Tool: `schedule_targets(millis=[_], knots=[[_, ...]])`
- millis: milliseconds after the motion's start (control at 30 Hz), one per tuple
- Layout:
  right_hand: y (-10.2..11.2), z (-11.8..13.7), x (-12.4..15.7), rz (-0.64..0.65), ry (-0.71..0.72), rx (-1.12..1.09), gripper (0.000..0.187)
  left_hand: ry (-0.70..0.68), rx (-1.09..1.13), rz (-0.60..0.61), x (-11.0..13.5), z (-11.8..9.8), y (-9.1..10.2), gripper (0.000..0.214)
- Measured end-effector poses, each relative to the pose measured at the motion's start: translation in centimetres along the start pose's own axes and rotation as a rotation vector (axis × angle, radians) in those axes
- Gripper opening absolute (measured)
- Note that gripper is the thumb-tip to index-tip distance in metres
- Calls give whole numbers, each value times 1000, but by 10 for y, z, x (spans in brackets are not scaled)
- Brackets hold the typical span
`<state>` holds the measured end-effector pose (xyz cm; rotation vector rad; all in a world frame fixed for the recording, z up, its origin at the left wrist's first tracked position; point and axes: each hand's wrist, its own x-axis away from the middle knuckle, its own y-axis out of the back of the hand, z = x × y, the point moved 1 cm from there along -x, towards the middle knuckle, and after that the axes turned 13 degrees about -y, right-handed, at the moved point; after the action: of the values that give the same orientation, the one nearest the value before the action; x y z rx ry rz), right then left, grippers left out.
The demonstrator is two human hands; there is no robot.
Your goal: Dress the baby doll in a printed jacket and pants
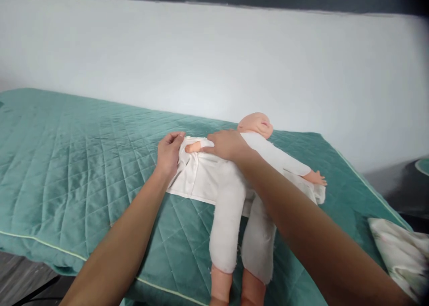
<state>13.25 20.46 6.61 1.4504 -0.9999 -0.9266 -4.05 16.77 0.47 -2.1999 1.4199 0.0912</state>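
A baby doll with a white cloth body and bare plastic head, hands and feet lies on its back, its feet toward me. Under it a white baby garment is spread out to both sides. My left hand pinches the edge of the garment's left part between thumb and fingers. Right beside that grip, the doll's hand rests on the cloth. My right hand is closed around the doll's arm on that side, hiding part of it and of the chest. The doll's other arm stretches out to the right.
A green quilted cover with pale piping is spread over the bed, which stands against a white wall. Crumpled pale patterned cloth lies at the right edge. Grey flooring shows at the lower left.
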Motion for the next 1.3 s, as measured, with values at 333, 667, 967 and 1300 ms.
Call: schedule_targets(millis=[333, 667, 967, 1300], knots=[[-13, 9, -2, -103, -7, 6, 25, 150, 85, 492, 36, -14, -22, 25], [14, -21, 13, -141, -59, -289, 34, 252, 47, 369, 41, -1, -23, 46], [-43, -122, 112, -545, -935, -669, 34, 76, -207, 411, 43, 5, -35, 25], [-47, -119, 124, -417, -857, -846, 43, -90, -454, 511, 25, -10, -98, 30]])
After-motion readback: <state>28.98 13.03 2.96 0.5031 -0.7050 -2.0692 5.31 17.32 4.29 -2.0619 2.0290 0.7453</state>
